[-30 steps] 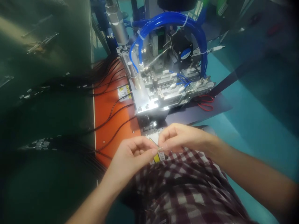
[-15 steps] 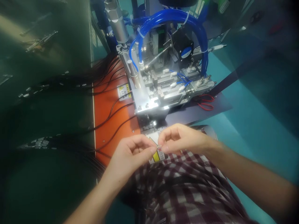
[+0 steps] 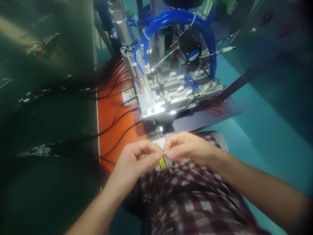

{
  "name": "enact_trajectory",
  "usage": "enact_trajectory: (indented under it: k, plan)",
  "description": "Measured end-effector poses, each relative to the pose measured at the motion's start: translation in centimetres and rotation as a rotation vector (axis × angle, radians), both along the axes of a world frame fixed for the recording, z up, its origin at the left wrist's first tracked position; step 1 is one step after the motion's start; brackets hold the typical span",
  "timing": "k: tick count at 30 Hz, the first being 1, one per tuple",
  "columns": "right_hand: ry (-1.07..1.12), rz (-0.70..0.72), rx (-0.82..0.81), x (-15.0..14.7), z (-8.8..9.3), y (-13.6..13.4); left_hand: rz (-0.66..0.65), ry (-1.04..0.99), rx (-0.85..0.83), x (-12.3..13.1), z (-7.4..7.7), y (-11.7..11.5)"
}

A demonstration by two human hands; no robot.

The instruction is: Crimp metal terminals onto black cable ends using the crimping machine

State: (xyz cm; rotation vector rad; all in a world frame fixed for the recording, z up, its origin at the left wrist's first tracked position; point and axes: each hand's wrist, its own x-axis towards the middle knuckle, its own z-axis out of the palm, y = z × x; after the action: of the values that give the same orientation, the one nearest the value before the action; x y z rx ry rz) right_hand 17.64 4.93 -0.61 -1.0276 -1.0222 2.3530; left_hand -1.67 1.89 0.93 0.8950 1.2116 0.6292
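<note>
My left hand [image 3: 138, 158] and my right hand [image 3: 188, 147] meet fingertip to fingertip low in the middle of the head view. Both are closed in a pinch of thumb and forefinger. Between the fingertips shows a tiny pale green sliver [image 3: 165, 152], too small and too covered to name. Just below and behind the fingers is a white and yellow label [image 3: 162, 163], partly hidden by them. Beyond the hands stands a metal machine fixture [image 3: 156, 107] with pneumatic fittings.
Thick blue air hoses [image 3: 176, 14] arch over the fixture. On the left, bundles of black cables [image 3: 41, 149] with bright metal ends run from a dark green surface [image 3: 49, 195] across an orange panel [image 3: 105, 114]. A red cord [image 3: 215, 107] lies at the right.
My right hand has shifted slightly left, and the tiny piece at the fingertips now looks pale green and more level. My left hand is almost unmoved.
</note>
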Motion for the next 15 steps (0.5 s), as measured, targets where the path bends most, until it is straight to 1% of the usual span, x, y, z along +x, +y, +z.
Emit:
enact_trajectory:
  k: [3,5,7,8,11,15]
  plan:
    - [0.040,0.050,-0.044,-0.1,-0.2,0.4,-0.034,-0.045,-0.031,-0.1,0.0,0.0]
    - [0.017,0.063,0.000,0.1,0.1,0.8,-0.101,-0.059,-0.054,-0.2,0.0,0.0]
    - [-0.034,0.072,0.084,0.4,0.6,1.1,-0.147,-0.058,-0.060,-0.3,-0.1,0.0]
    - [-0.059,0.085,0.126,0.6,1.0,1.1,-0.149,-0.057,-0.059,-0.3,-0.1,0.0]
    - [-0.140,0.124,0.222,1.2,1.8,0.8,-0.095,-0.071,-0.064,-0.4,-0.2,0.0]
    - [-0.203,0.086,0.257,1.3,1.7,-0.2,-0.057,-0.115,-0.077,-0.4,-0.2,0.1]
